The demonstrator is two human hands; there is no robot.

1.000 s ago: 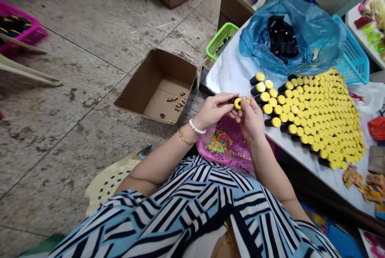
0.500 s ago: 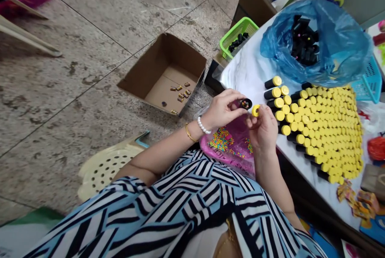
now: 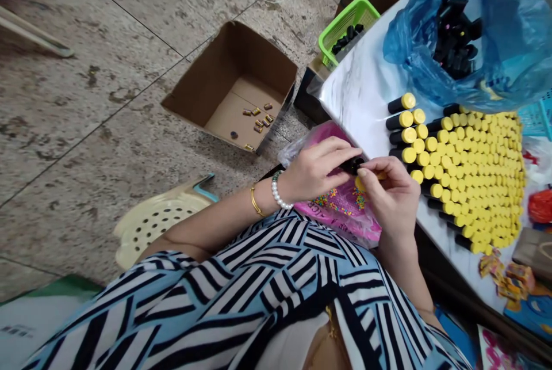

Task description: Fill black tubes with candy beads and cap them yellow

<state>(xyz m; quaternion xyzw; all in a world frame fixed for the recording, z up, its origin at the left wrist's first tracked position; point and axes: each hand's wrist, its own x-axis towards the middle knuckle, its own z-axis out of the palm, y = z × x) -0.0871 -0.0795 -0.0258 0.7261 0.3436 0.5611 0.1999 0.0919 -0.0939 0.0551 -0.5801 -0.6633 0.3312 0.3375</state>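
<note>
Two pinches | left hand [image 3: 319, 171]: black tube [image 3: 353, 166] | right hand [image 3: 390, 200]: yellow cap [image 3: 360, 184] | pink bag [image 3: 332, 142] beneath

Short black tube [image 3: 353, 166] gripped in the left hand [image 3: 319, 171], lying roughly level, with a round yellow cap [image 3: 359, 184] pinched in the right hand [image 3: 388, 194] just beside its end; the fingers partly hide both pieces, and whether they are joined cannot be told. To the right, capped black tubes [image 3: 470, 174] form a dense block of yellow tops, packed side by side, with black bodies showing along the block's left and near edges.
</note>
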